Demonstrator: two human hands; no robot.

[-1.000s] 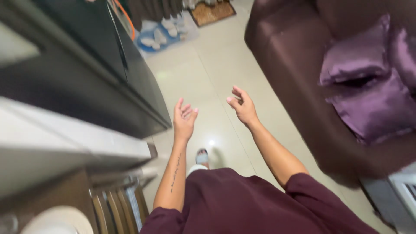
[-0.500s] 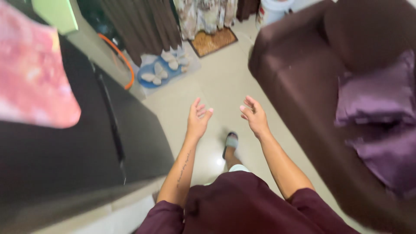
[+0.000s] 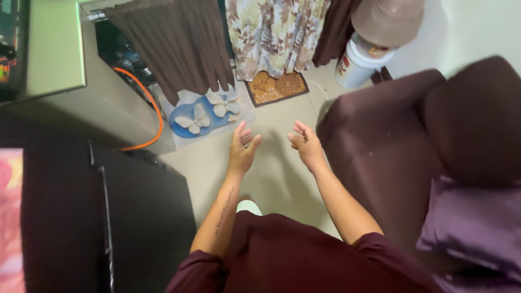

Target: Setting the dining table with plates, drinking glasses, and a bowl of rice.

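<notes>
Both hands hang empty over the floor (image 3: 282, 179), left hand (image 3: 241, 146) and right hand (image 3: 306, 145) loosely spread, palms facing; nearest them, ahead and leftward, lies the blue mat (image 3: 203, 115), long axis left-right, closer to the left hand, sofa (image 3: 391, 141) rightward.

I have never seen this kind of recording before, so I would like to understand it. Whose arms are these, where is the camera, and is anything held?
The camera sits on a person's head and looks down, so the two bare arms are that person's own. The left hand and the right hand are both open and empty, raised over a pale tiled floor. To the right stands a dark brown sofa with a purple cushion. To the left is a tall black cabinet. Ahead lie a blue mat with white butterflies and a small brown doormat, below brown and flowered curtains. A white bucket stands near the wall.
</notes>
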